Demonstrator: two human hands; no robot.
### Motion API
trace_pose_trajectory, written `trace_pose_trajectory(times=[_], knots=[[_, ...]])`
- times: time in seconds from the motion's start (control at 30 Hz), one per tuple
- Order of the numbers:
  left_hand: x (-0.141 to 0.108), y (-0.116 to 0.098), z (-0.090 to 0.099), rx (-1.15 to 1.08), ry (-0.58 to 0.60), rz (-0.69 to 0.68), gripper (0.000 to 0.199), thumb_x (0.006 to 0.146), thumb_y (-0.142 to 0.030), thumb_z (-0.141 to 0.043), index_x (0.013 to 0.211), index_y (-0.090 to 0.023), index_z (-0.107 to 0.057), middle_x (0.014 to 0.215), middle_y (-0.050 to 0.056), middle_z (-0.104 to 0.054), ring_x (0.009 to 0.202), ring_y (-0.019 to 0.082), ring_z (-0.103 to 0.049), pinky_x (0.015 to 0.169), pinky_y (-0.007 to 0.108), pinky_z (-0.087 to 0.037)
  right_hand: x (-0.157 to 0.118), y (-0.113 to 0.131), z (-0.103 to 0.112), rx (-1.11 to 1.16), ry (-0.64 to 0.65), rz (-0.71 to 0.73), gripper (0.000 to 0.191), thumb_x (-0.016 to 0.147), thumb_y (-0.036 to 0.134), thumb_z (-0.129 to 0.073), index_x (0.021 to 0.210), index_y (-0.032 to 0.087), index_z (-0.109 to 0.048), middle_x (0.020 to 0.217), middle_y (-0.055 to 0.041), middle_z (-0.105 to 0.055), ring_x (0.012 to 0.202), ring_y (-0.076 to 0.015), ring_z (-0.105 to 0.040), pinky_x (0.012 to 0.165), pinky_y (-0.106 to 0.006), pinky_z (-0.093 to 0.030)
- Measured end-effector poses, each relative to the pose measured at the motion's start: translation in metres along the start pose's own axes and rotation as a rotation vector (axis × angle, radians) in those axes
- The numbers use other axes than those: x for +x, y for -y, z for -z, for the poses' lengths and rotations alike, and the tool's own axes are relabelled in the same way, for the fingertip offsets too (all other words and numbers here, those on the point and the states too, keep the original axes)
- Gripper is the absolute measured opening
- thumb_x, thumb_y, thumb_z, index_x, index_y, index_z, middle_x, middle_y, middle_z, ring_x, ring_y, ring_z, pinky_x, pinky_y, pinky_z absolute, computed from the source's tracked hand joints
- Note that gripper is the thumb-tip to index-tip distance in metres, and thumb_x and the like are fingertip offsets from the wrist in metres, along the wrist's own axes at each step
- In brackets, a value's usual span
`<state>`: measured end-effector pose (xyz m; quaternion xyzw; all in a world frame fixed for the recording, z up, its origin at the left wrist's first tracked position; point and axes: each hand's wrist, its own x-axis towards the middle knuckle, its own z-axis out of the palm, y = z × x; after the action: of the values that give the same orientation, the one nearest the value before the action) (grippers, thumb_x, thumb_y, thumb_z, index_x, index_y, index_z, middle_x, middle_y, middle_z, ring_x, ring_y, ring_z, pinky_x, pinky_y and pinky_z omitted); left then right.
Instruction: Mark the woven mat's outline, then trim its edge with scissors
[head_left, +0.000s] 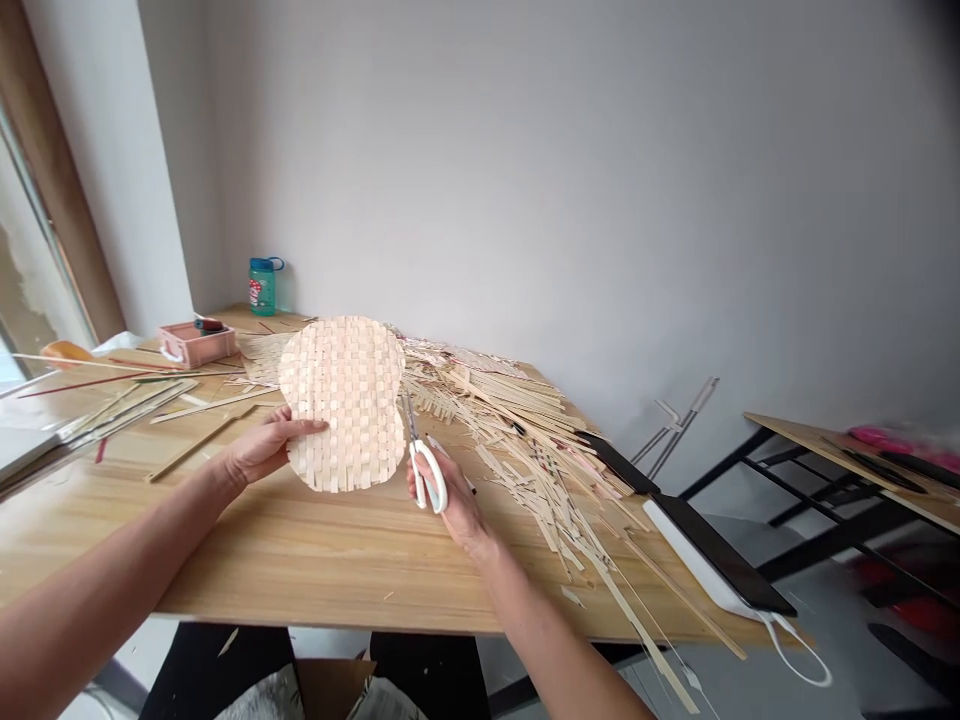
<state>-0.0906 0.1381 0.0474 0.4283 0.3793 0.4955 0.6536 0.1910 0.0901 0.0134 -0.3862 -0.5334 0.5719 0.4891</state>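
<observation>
My left hand [262,447] grips the left edge of a woven bamboo-strip panel [346,400], its thumb lying across the front. The pale checkered panel is cut to a rounded shape, narrower at the middle, and is held up above the table. My right hand [450,495] is closed round the white handles of a pair of scissors [429,478]. The blades point up and away from me, close beside the panel's right edge. From here I cannot tell whether they touch it.
Loose strips and offcuts [532,470] spread over the right half of the wooden table [315,570]. A pink basket [196,345] and a teal bottle [262,287] stand at the back left. A black and white device [720,555] with a cord lies along the right edge.
</observation>
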Motion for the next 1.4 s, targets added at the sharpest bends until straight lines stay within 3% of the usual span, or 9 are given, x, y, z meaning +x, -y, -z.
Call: trace_pose_trajectory(times=[0.33,0.57,0.8,1.0,1.3,1.4], knots=[[0.000,0.001,0.003,-0.026,-0.003,-0.017,0.033,0.064,-0.020,-0.091,0.094,-0.012,-0.080,0.105,0.019,-0.082,0.094,0.033,-0.078,0.088,0.040,-0.061,-0.001,-0.001,-0.004,0.002,-0.008,0.005,0.042,0.075,0.058,-0.084,0.082,0.021,-0.065,0.075,-0.0009,-0.064,0.059,-0.0118,-0.052,0.053,-0.026,-0.038],[0.000,-0.001,0.003,-0.028,-0.009,-0.004,0.035,0.061,-0.021,-0.094,0.092,-0.014,-0.081,0.103,0.016,-0.083,0.093,0.030,-0.078,0.080,0.034,-0.063,-0.002,0.006,-0.010,0.025,-0.052,0.005,0.042,0.072,0.053,-0.088,0.078,0.019,-0.065,0.069,0.0014,-0.061,0.056,-0.0089,-0.050,0.050,-0.023,-0.039],[0.000,-0.003,0.004,0.017,-0.034,0.025,0.032,0.060,-0.024,-0.094,0.090,-0.022,-0.082,0.106,0.012,-0.083,0.112,0.038,-0.074,0.090,0.040,-0.062,0.002,0.002,-0.009,0.024,-0.084,-0.007,0.046,0.070,0.058,-0.087,0.081,0.019,-0.065,0.068,0.0016,-0.063,0.055,-0.0092,-0.054,0.051,-0.022,-0.043],[-0.001,-0.004,0.002,0.014,-0.044,0.046,0.032,0.059,-0.023,-0.094,0.088,-0.018,-0.082,0.105,0.016,-0.083,0.100,0.037,-0.078,0.083,0.037,-0.064,0.003,0.008,-0.005,0.006,-0.146,-0.046,0.049,0.068,0.060,-0.086,0.082,0.018,-0.064,0.068,0.0008,-0.065,0.054,-0.0095,-0.053,0.051,-0.022,-0.042],[-0.005,-0.007,-0.001,0.044,-0.062,0.246,0.031,0.058,-0.008,-0.090,0.087,-0.014,-0.078,0.093,0.018,-0.083,0.089,0.036,-0.081,0.078,0.038,-0.067,0.011,0.008,0.023,-0.623,-0.372,0.104,0.041,0.081,0.058,-0.069,0.076,0.017,-0.068,0.071,-0.0040,-0.071,0.059,-0.0159,-0.060,0.052,-0.025,-0.041],[-0.007,-0.004,-0.007,0.034,-0.075,0.302,0.036,0.057,-0.005,-0.090,0.089,-0.014,-0.077,0.094,0.017,-0.083,0.089,0.035,-0.081,0.077,0.038,-0.068,0.016,0.019,0.037,-0.809,-0.416,0.076,0.034,0.084,0.051,-0.068,0.077,0.018,-0.069,0.073,-0.0042,-0.074,0.060,-0.0165,-0.063,0.054,-0.025,-0.041]])
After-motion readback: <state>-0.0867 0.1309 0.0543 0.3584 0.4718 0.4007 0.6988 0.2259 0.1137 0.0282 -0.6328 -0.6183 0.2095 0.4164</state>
